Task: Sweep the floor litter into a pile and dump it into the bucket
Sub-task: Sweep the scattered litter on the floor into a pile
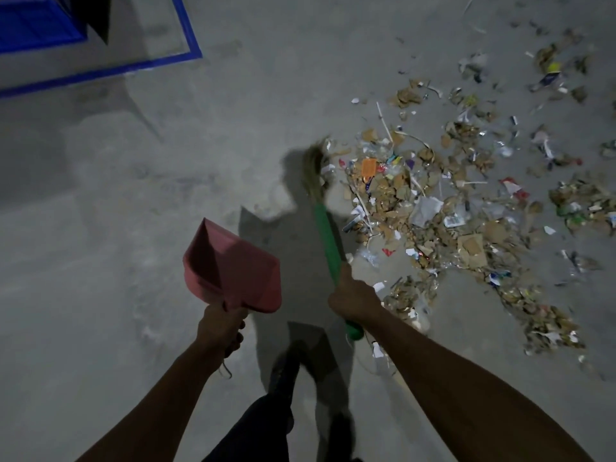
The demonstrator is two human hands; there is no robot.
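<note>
My left hand [220, 325] grips the handle of a pink dustpan [233, 268], held off the floor with its mouth pointing away from me. My right hand [353, 300] is closed around the green handle of a short broom [328, 243]. Its straw bristles [315, 173] are blurred and touch the left edge of the litter. The litter [443, 208], scraps of cardboard, paper, plastic and wrappers, spreads over the grey concrete floor to the right, thickest just right of the broom. No bucket is in view.
A blue container [36, 25] stands at the top left inside a blue line [133, 66] taped on the floor. My dark trouser legs and shoes [283, 395] are at the bottom centre. Bare concrete fills the left half.
</note>
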